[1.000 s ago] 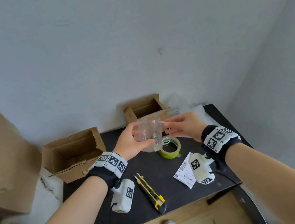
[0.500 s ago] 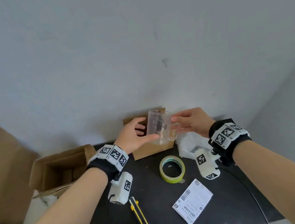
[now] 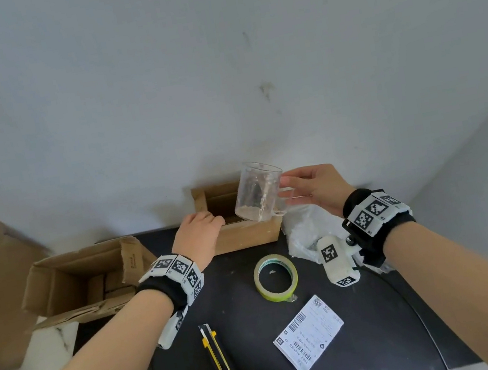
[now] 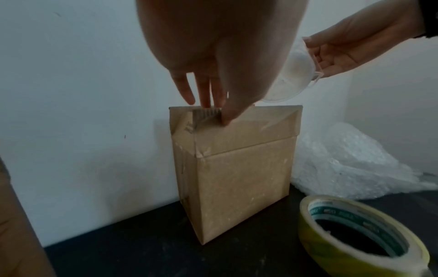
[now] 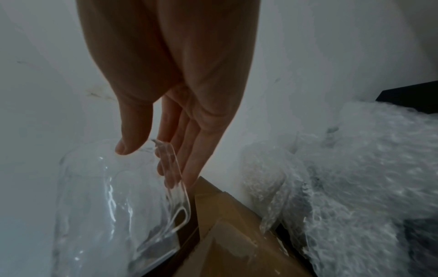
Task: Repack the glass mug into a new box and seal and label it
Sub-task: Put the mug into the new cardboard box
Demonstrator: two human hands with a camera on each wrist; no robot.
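Observation:
A clear glass mug (image 3: 257, 191) hangs tilted over the open top of a small brown box (image 3: 246, 236) at the back of the black table (image 3: 252, 338). My right hand (image 3: 286, 191) holds it alone, thumb on the wall and fingers at the handle; the right wrist view shows the mug (image 5: 106, 206) just above the box's edge (image 5: 225, 224). My left hand (image 3: 219, 221) pinches the box's near-left flap, fingers inside and thumb outside, as the left wrist view shows at the flap (image 4: 206, 114).
A yellow-green tape roll (image 3: 276, 277), a printed shipping label (image 3: 308, 334) and a yellow utility knife (image 3: 223, 364) lie on the near table. Crumpled bubble wrap (image 3: 304, 233) sits right of the small box. A larger open carton (image 3: 84, 279) stands to the left.
My left hand let go of the mug and dropped to the small box's flap. The right hand carried the mug back and up over the box opening.

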